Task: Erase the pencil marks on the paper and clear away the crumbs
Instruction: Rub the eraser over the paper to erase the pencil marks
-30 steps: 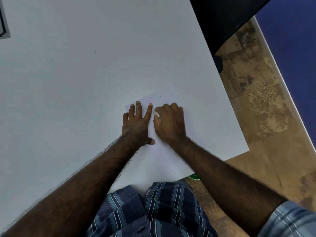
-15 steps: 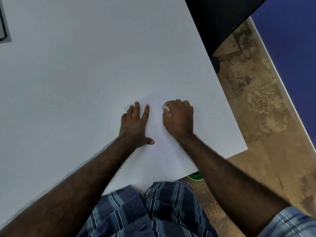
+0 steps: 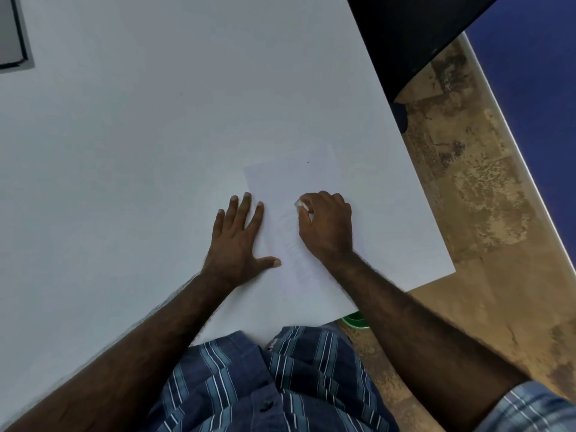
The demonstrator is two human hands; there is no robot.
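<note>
Lying flat on the wide white tabletop (image 3: 156,151), the thin white sheet of paper (image 3: 311,179) is almost blending into the surface, so its edges are only faintly showing beyond your fingertips. Faint greyish pencil marks (image 3: 293,254) are running down the sheet in the strip between your two hands, and a tiny dark speck (image 3: 308,162) is sitting on the paper well beyond your right knuckles; you cannot tell whether it is a crumb or a mark.

Your left hand (image 3: 238,241) is pressing flat on the sheet's left edge, fingers straight and slightly spread, thumb stretched out toward the marks. Your right hand (image 3: 327,226) is curling its fingers round a small white eraser (image 3: 304,207), pinching it against the paper; only a sliver of the eraser is peeking out past your index finger and thumb, the remainder being hidden inside the grip.

Your right forearm is covering the paper's near right corner. A green round object (image 3: 355,319) is peeking out below the table edge, mostly hidden. A dark-framed grey panel (image 3: 12,32) is being cut off at the upper left.
</note>
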